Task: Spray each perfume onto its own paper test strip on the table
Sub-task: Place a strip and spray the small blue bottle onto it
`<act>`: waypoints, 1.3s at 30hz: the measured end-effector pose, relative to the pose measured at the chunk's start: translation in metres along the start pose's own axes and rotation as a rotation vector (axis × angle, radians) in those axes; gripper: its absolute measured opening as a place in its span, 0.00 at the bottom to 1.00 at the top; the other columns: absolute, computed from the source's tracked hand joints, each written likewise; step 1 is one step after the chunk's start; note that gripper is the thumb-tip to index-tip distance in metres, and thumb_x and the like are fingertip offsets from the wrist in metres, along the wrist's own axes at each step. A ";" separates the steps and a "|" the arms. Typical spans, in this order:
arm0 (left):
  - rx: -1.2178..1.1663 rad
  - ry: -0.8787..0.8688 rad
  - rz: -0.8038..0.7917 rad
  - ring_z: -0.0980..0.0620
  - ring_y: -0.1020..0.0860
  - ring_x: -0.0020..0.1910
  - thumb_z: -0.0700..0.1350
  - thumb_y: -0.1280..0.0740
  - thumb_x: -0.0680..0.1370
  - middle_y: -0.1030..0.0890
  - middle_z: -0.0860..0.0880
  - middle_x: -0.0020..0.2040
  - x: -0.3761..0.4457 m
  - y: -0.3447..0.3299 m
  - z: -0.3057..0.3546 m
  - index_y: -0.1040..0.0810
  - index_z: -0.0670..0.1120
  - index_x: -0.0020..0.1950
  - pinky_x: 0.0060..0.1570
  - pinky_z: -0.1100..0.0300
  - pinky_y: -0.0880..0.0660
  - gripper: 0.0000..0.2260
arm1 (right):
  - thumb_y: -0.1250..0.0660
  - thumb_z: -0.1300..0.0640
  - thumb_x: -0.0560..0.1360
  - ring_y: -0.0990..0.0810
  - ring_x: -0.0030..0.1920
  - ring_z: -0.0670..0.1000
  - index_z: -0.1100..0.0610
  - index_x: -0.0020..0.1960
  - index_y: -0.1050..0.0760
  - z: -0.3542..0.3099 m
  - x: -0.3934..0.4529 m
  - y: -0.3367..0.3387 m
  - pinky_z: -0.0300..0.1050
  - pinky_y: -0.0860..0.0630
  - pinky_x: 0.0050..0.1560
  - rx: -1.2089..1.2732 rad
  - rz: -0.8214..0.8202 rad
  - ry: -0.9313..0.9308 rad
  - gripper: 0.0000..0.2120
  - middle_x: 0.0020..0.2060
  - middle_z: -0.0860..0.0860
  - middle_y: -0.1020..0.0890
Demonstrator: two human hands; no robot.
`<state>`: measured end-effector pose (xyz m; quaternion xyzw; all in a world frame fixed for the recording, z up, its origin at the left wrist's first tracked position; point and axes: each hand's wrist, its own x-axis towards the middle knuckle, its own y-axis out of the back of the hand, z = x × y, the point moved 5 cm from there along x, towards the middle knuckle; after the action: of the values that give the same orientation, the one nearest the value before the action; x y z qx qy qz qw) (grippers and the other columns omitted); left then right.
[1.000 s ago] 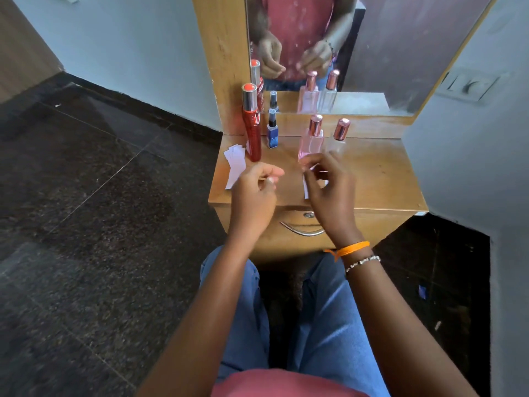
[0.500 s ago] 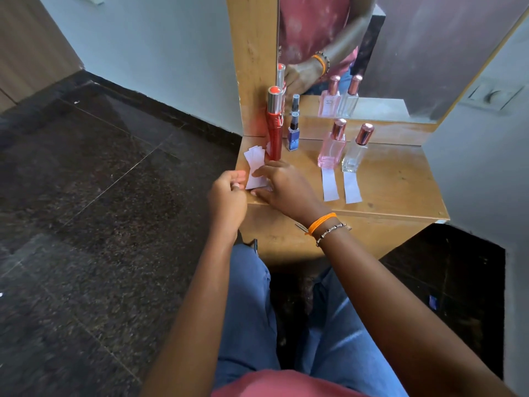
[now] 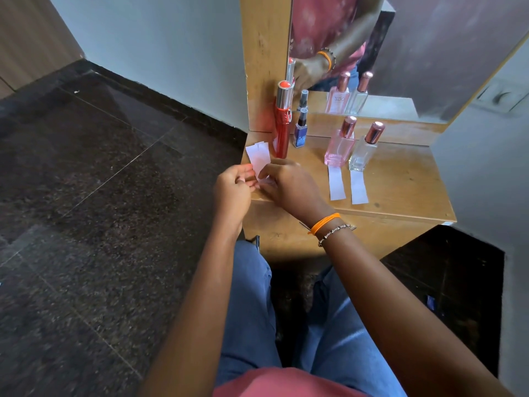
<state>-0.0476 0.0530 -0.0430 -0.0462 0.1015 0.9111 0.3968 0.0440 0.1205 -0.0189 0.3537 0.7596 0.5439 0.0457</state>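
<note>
On the small wooden table [image 3: 400, 181] stand a tall red perfume bottle [image 3: 282, 124], a small blue bottle [image 3: 300, 130], a pink bottle [image 3: 340, 143] and a clear bottle [image 3: 366, 149], the last two with rose-gold caps. One white strip [image 3: 336, 183] lies in front of the pink bottle, another strip [image 3: 359, 187] in front of the clear one. A small stack of spare strips [image 3: 259, 156] lies at the table's left edge. My left hand [image 3: 233, 187] and my right hand [image 3: 289, 184] meet at that stack, fingers curled and pinching a strip.
A mirror [image 3: 372, 53] in a wooden frame rises behind the table and reflects the bottles and my arm. A grey wall [image 3: 486, 167] closes the right side. Dark stone floor [image 3: 100, 196] spreads to the left. My knees in blue jeans sit under the table's front.
Both hands went from the table's middle, in front of the pink bottle, to the strip stack at the left edge. Two strips now lie uncovered before the pink and clear bottles.
</note>
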 end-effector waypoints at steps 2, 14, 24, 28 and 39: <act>-0.006 0.000 0.001 0.50 0.21 0.52 0.33 0.49 0.80 0.21 0.44 0.55 0.000 0.000 0.000 0.26 0.39 0.63 0.54 0.61 0.25 0.16 | 0.34 0.60 0.75 0.21 0.42 0.56 0.61 0.47 0.19 0.001 0.001 0.002 0.44 0.27 0.38 0.042 0.021 -0.020 0.06 0.42 0.57 0.18; 0.043 -0.034 -0.006 0.53 0.22 0.54 0.30 0.48 0.78 0.22 0.47 0.55 0.004 -0.005 0.008 0.25 0.41 0.62 0.55 0.63 0.27 0.18 | 0.34 0.62 0.73 0.21 0.38 0.52 0.61 0.41 0.19 0.008 0.000 0.010 0.37 0.30 0.38 0.249 0.091 -0.321 0.06 0.38 0.56 0.16; 0.153 -0.075 -0.015 0.56 0.24 0.56 0.34 0.38 0.77 0.21 0.51 0.58 0.001 -0.004 0.013 0.25 0.46 0.62 0.55 0.62 0.28 0.15 | 0.34 0.60 0.75 0.26 0.36 0.50 0.61 0.39 0.20 0.016 0.001 0.012 0.37 0.34 0.33 0.317 0.087 -0.427 0.08 0.36 0.55 0.18; 0.182 -0.089 -0.018 0.57 0.23 0.53 0.34 0.35 0.75 0.20 0.52 0.55 0.001 -0.006 0.015 0.24 0.46 0.61 0.44 0.71 0.29 0.16 | 0.34 0.61 0.75 0.26 0.36 0.50 0.61 0.41 0.20 0.016 -0.001 0.020 0.29 0.34 0.32 0.261 0.192 -0.393 0.06 0.36 0.52 0.20; 0.310 -0.095 0.029 0.53 0.24 0.59 0.38 0.37 0.77 0.22 0.48 0.61 0.001 -0.011 0.019 0.23 0.46 0.62 0.48 0.66 0.29 0.14 | 0.33 0.62 0.75 0.25 0.40 0.52 0.58 0.40 0.23 0.020 -0.016 0.032 0.46 0.27 0.39 0.338 0.530 -0.287 0.05 0.36 0.49 0.23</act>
<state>-0.0400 0.0653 -0.0261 0.0601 0.2228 0.8912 0.3905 0.0807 0.1316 -0.0043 0.6141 0.7067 0.3479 -0.0500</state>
